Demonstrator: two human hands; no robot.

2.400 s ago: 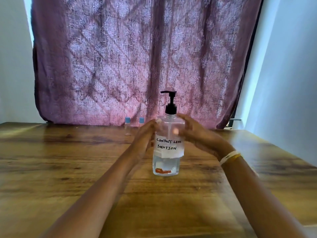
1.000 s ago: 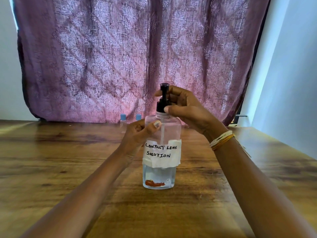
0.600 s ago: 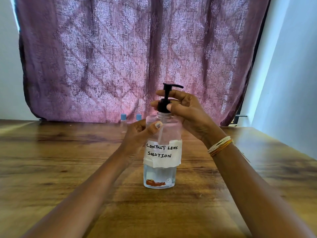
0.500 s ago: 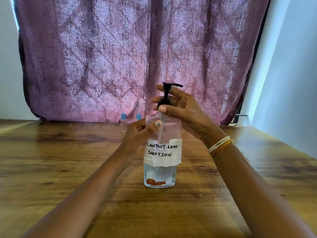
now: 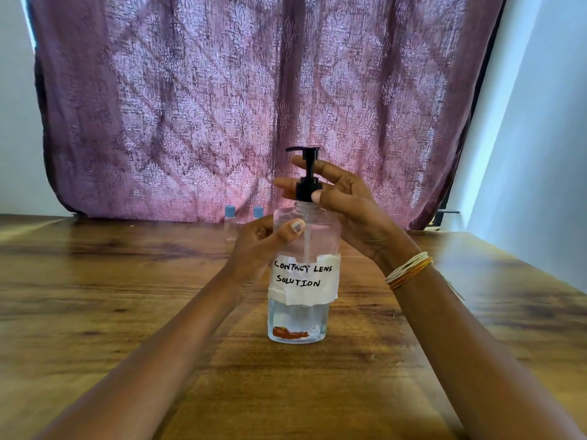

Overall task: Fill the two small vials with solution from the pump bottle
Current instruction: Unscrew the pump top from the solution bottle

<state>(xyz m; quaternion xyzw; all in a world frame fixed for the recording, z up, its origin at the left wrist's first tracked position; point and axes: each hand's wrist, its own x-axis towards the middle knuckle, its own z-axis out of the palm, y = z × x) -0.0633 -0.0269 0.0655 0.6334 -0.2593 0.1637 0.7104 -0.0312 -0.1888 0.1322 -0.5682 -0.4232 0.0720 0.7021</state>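
Left hand (image 5: pixel 259 246) grips the pump bottle (image 5: pixel 301 274) body; right hand (image 5: pixel 336 198) pinches its black collar (image 5: pixel 307 188), nozzle above that grip. Both vials (image 5: pixel 230 222) stand capped behind the left grip. Steady the body; twist only the collar.

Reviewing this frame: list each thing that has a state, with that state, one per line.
pump bottle: upright on the table, partly filled with clear liquid, pump collar still on.
pump head: raised, spout pointing left.
left hand: grips the bottle's shoulder.
right hand: pinches the black pump collar.
left vial: upright, blue cap on; fill unclear.
right vial: blue cap on, body hidden behind the left hand.
curtain: drawn shut.
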